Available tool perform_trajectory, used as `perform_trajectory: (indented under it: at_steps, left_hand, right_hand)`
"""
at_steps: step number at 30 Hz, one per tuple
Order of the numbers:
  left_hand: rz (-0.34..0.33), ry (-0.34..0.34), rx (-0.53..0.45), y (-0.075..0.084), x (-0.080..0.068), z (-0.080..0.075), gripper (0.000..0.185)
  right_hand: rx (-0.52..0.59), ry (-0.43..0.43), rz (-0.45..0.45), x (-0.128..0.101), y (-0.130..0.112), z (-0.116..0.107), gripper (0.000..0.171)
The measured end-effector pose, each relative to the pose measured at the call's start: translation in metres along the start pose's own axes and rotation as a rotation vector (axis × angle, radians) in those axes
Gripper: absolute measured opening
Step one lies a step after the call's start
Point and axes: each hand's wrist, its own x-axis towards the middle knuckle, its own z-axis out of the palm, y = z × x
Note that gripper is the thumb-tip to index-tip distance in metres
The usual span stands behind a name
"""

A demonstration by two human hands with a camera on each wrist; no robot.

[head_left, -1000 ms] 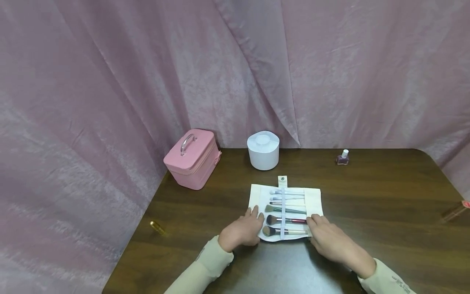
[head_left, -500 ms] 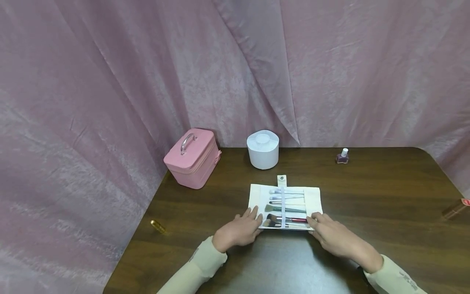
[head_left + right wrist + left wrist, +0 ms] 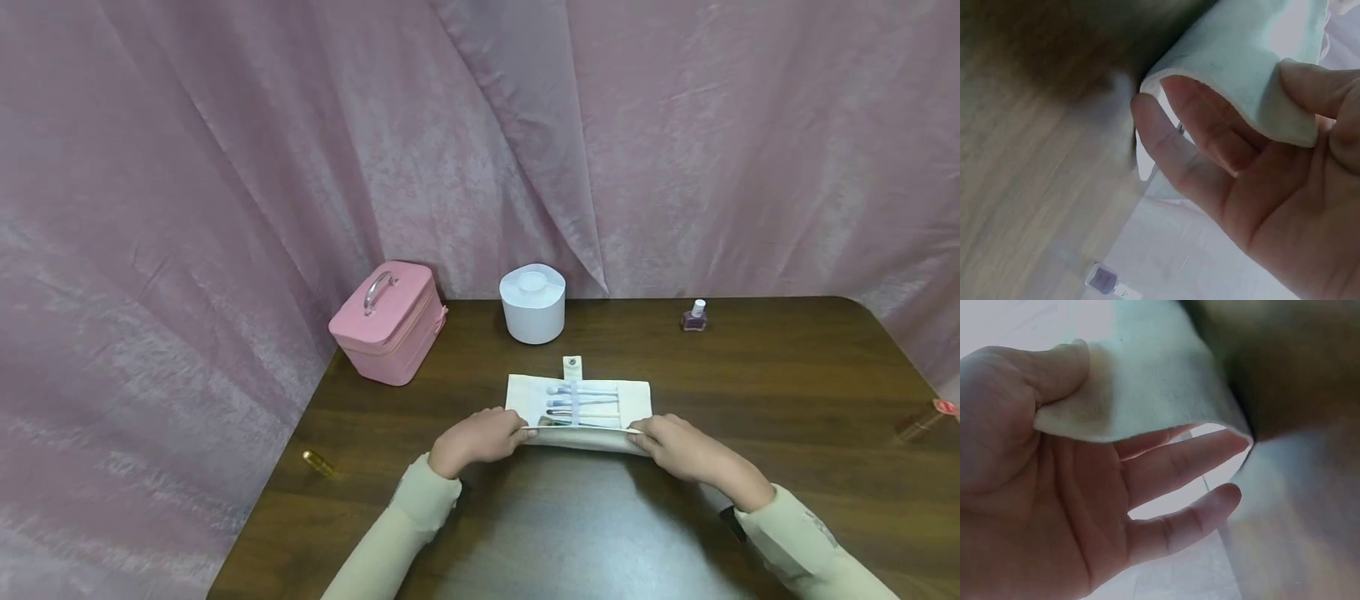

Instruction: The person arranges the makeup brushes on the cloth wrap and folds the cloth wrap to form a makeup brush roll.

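Where a second ago the brush roll [image 3: 577,412] lay fully open with six brushes showing, its near edge is now folded up and over, so only the three or four far brushes [image 3: 581,400] stay in sight under the elastic band; my left hand [image 3: 476,437] has moved from resting flat at the cloth's left corner to pinching that corner, thumb on top and fingers beneath, as the left wrist view shows with the cream cloth [image 3: 1147,394] clamped between them; my right hand [image 3: 678,446] likewise pinches the right corner, the cloth [image 3: 1254,69] held between thumb and fingers; the hands stay well apart, one at each end of the roll, which sits mid-table [image 3: 750,383] with its snap tab [image 3: 572,365] pointing away from me; the pink case [image 3: 386,321], white jar [image 3: 532,304], nail polish bottle [image 3: 694,316] and gold tube [image 3: 318,462] have not moved; the folded-under brushes are hidden; the object at the right edge [image 3: 926,419] is partly cut off and hard to identify; both wrist views are blurred beyond the cloth.
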Motion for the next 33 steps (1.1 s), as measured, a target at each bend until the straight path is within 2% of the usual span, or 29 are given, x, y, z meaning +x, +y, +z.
perform_trajectory:
  at_steps: [4,10,15,19,28,33]
  left_hand:
    - [-0.003,0.016,0.011,-0.003,0.011,-0.007,0.045]
    - [-0.02,0.048,0.03,-0.006,0.026,-0.011,0.043]
    - [-0.003,0.083,0.031,-0.007,0.032,-0.01,0.045]
    - [-0.016,0.098,0.033,-0.006,0.036,-0.011,0.041]
    - [-0.092,0.085,0.045,-0.004,0.048,-0.014,0.036]
    - [-0.1,0.093,0.035,-0.006,0.054,-0.013,0.036]
  right_hand:
    - [0.035,-0.004,0.029,0.01,0.003,-0.004,0.022]
    - [0.061,-0.004,0.066,0.024,0.013,-0.008,0.022]
    - [0.081,-0.023,0.102,0.028,0.019,-0.01,0.021]
    - [0.101,-0.026,0.097,0.031,0.02,-0.009,0.025]
    - [0.044,0.007,0.111,0.035,0.022,-0.01,0.025]
    - [0.01,0.048,0.1,0.042,0.027,-0.012,0.025]
